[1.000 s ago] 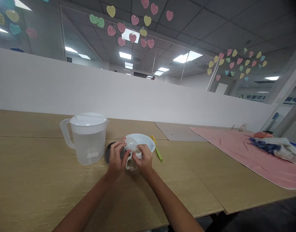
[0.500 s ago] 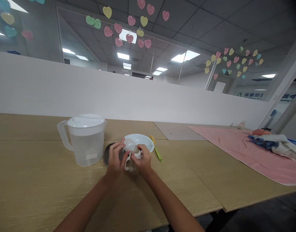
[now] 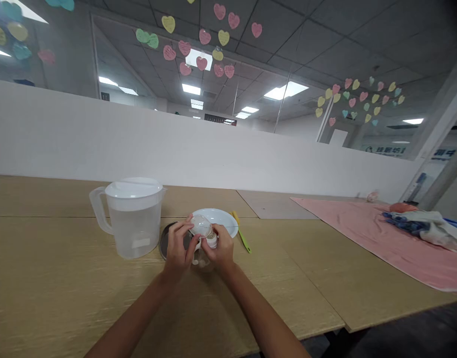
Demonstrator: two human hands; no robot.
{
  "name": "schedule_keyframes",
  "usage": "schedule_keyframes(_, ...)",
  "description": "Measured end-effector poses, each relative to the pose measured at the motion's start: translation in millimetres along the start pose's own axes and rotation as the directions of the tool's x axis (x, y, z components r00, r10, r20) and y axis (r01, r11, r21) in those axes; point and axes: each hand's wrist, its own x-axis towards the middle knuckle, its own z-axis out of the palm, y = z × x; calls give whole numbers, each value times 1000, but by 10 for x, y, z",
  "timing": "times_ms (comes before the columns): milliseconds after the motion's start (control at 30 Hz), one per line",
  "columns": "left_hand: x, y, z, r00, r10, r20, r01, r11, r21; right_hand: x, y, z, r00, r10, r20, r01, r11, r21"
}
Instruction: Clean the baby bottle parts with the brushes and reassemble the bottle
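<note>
Both of my hands meet over a small clear baby bottle [image 3: 203, 254] with white handles that stands on the wooden table [image 3: 64, 298]. My left hand [image 3: 179, 251] grips the bottle's left side, fingertips on its clear domed cap [image 3: 201, 225]. My right hand [image 3: 221, 248] holds the bottle's neck from the right. The bottle's lower body is mostly hidden by my fingers.
A translucent water pitcher [image 3: 130, 218] with a white lid stands to the left. Behind my hands lie a white plate [image 3: 224, 221], a dark round lid [image 3: 164, 239] and a yellow-green utensil [image 3: 241, 232]. A pink cloth [image 3: 377, 233] with bundled fabric [image 3: 425, 224] covers the right side. A white partition runs behind.
My hands and the bottle stay in place; my fingers shift slightly on the cap. The view has drifted a little.
</note>
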Motion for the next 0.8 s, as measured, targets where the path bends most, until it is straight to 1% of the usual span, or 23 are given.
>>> schedule_keyframes(100, 22, 12, -5, 1000, 24, -11, -24, 999, 23, -7, 5, -13, 1000, -4, -3, 4, 999, -52)
schedule_keyframes(200, 36, 38, -9, 1000, 12, -21, -12, 1000, 9, 6, 3, -41, 999, -39, -25, 37, 997, -72)
schedule_keyframes(233, 35, 47, -10, 1000, 0, -18, 0, 1000, -8, 15, 0, -54, 997, -71, -28, 69, 995, -68)
schedule_keyframes(300, 26, 59, -12, 1000, 2, 5, -2, 999, -44, 40, -7, -78, 985, -174, -14, 173, 983, -56)
schedule_keyframes(367, 7, 61, -14, 998, 53, 18, -51, 997, -63, 64, -11, -95, 959, -285, 8, 285, 958, -43)
schedule_keyframes(433, -14, 52, -12, 994, 111, 21, -109, 992, -68, 80, -8, -98, 942, -336, 10, 336, 941, -36)
schedule_keyframes(467, -25, 45, -9, 992, 126, 29, -124, 990, -70, 82, -4, -95, 944, -331, -4, 330, 943, -37)
schedule_keyframes(533, -44, 32, 4, 989, 134, 70, -129, 989, -78, 74, 5, -82, 958, -281, -53, 279, 960, -33)
schedule_keyframes(633, -71, 22, 33, 979, 136, 154, -125, 989, -76, 32, 18, -56, 982, -146, -120, 147, 989, -5)
schedule_keyframes(733, -93, 23, 53, 965, 132, 225, -124, 991, -50, -16, 28, -36, 992, -20, -125, 19, 1000, -7)
schedule_keyframes(800, -104, 21, 54, 956, 118, 270, -116, 993, -20, -31, 33, -34, 994, 15, -107, -17, 1000, -17)
